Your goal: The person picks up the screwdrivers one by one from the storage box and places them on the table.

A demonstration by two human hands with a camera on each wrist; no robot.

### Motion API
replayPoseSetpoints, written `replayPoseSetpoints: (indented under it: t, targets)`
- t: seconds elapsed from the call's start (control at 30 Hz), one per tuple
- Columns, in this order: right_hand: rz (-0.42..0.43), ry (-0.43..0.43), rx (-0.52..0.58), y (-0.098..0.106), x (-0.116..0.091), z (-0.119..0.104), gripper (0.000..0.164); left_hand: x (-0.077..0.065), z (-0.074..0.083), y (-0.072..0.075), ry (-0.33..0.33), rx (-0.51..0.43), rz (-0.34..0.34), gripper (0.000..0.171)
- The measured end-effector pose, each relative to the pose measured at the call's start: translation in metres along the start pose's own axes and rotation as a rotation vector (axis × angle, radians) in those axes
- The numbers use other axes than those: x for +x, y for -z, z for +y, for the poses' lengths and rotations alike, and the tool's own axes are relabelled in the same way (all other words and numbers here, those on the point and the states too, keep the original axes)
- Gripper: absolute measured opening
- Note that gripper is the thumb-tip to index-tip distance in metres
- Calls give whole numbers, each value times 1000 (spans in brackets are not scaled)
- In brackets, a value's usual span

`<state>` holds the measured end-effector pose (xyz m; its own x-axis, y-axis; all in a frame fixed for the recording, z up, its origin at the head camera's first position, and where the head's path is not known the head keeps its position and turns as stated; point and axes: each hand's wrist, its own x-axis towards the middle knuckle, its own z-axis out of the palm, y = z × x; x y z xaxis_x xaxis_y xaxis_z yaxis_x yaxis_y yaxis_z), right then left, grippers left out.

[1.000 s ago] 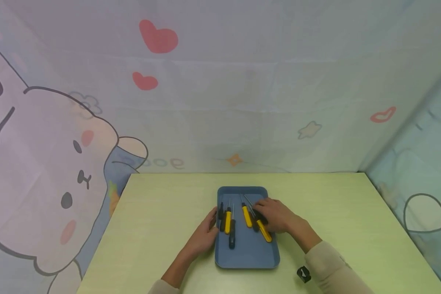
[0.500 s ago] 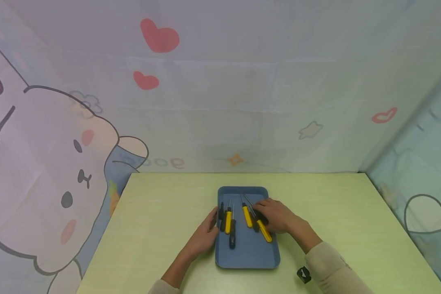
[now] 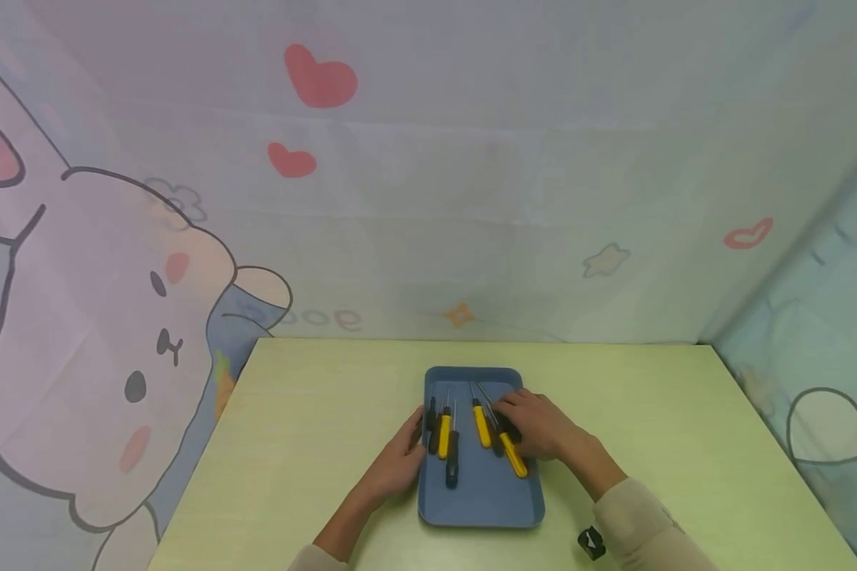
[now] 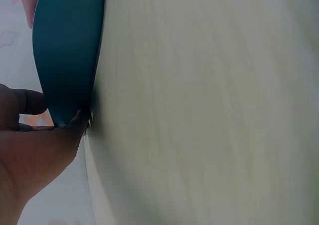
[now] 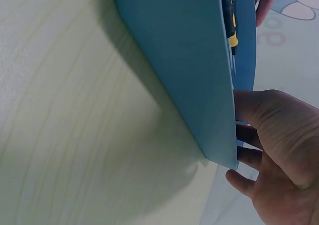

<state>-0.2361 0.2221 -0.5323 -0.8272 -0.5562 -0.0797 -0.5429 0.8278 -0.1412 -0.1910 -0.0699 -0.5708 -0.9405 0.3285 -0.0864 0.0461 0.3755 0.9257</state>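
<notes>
- Tray point(image 3: 482, 507) sits on table point(image 3: 328, 412); drivers point(image 3: 452, 464) lie inside in two loose groups, L & R, most handles toward near end.
- L hand point(image 3: 393, 468) at tray's L wall: thumb & a finger spread, tips touching wall; no pinch that I can see.
- R hand point(image 3: 539, 426) over R rim, fingers reaching in at R group. Tips hidden from me in all views; can't tell if they pinch a driver.
- Main risk, my read: snag. Yellow driver point(image 3: 513, 457) lies just beside dark handles, shafts seem to overlap; pulling one could drag or roll its neighbours.
- Slip: a hold too near a handle's end could let the shaft swing.
- Poke: thin shafts point to far end; fingers sliding fwd might meet a tip.
- Skid: if R leans on rim & L braces only lightly, tray could shift or tip.
- Black bit point(image 3: 591, 543) just beside R sleeve point(image 3: 639, 523), can't ID; cuff drawn back might knock it.
</notes>
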Motion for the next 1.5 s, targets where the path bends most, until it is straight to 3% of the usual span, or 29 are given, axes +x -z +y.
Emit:
replayPoseSetpoints:
  t: [0.6, 1.0, 1.5]
  targets:
    - [-14, 12, -21, 0, -3, -3, 66, 0, 3, 0, 2, -6, 1, 66]
    - [-1, -10, 72, 1, -7, -6, 63, -2, 6, 1, -20, -43, -19, 69]
    - [74, 27, 88, 1, -12, -3, 66, -5, 7, 1, -6, 29, -11, 69]
